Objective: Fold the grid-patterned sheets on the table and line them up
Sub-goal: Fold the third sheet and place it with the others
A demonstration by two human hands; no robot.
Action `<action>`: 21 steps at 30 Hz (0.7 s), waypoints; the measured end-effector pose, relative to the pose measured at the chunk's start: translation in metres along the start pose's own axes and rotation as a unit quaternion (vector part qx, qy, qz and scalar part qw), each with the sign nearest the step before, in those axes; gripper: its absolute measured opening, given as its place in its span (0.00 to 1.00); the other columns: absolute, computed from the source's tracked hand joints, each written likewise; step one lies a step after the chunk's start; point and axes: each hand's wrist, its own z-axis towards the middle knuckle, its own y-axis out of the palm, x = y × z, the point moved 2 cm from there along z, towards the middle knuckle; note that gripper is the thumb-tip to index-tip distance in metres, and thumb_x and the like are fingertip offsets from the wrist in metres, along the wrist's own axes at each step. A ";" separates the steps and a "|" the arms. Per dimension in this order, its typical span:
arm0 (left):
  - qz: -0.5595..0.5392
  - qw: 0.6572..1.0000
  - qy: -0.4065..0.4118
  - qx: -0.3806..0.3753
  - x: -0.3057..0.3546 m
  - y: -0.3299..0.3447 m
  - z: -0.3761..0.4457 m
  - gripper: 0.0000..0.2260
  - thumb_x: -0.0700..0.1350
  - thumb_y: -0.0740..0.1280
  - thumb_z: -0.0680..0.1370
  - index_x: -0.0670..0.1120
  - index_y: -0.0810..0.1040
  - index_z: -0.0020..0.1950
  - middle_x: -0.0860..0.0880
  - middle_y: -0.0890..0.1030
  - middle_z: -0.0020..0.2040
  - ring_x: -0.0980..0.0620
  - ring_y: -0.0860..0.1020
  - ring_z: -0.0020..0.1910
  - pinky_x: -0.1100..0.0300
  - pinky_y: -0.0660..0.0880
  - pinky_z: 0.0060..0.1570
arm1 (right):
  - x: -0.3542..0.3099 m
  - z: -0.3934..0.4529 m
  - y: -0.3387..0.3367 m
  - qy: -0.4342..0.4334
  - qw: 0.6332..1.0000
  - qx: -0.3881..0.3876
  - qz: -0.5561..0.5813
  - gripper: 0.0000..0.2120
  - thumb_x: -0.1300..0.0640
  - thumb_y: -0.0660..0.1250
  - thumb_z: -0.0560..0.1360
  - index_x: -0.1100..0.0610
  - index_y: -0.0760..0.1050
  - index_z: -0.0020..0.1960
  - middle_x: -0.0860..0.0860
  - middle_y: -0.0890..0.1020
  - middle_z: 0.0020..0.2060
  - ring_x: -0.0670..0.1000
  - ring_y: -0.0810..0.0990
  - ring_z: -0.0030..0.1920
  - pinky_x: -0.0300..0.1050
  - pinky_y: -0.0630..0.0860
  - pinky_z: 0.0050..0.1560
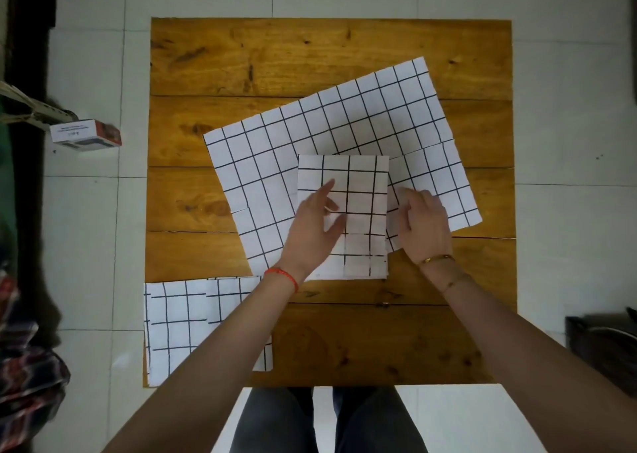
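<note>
While our left hand (315, 226) lay flat with its grip spread on the folded sheet (358, 190) mid-worktop (241, 56), atop the open sheet (310, 132), our right hand (422, 223), fingers loosely curled at its right edge, judged we should square edges before creasing.

Three grid sheets (341, 125) (358, 190) (179, 325), two hands (310, 232) (425, 225), one table (275, 56), one box (86, 137)
</note>
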 end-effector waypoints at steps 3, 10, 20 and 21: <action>0.137 0.989 0.029 0.046 -0.019 -0.015 0.007 0.26 0.43 0.66 0.77 0.45 0.64 0.74 0.46 0.73 0.62 0.47 0.69 0.60 0.57 0.68 0.62 | -0.016 0.006 0.001 -0.017 1.000 0.007 -0.020 0.19 0.57 0.54 0.76 0.60 0.70 0.65 0.58 0.75 0.52 0.56 0.72 0.51 0.49 0.73 0.52; 0.370 0.929 0.015 -0.014 -0.043 -0.031 0.029 0.37 0.48 0.68 0.75 0.47 0.51 0.79 0.50 0.54 0.78 0.41 0.56 0.74 0.44 0.64 0.68 | -0.087 0.018 0.035 -0.166 0.980 -0.094 -0.055 0.23 0.58 0.58 0.76 0.59 0.66 0.70 0.55 0.72 0.66 0.58 0.68 0.66 0.55 0.69 0.65; 0.424 0.903 -0.010 -0.069 -0.045 -0.022 0.048 0.37 0.57 0.60 0.79 0.48 0.41 0.79 0.53 0.41 0.79 0.41 0.44 0.77 0.39 0.52 0.73 | -0.103 0.042 0.061 -0.150 0.963 -0.175 -0.142 0.31 0.57 0.62 0.77 0.57 0.53 0.76 0.52 0.56 0.76 0.60 0.53 0.75 0.60 0.52 0.74; 0.424 0.903 -0.010 -0.072 -0.045 -0.022 0.048 0.37 0.58 0.59 0.79 0.48 0.41 0.79 0.53 0.41 0.79 0.41 0.43 0.77 0.39 0.51 0.73 | -0.101 0.042 0.061 -0.154 0.961 -0.176 -0.146 0.30 0.57 0.61 0.78 0.57 0.54 0.76 0.52 0.57 0.76 0.60 0.53 0.75 0.60 0.53 0.74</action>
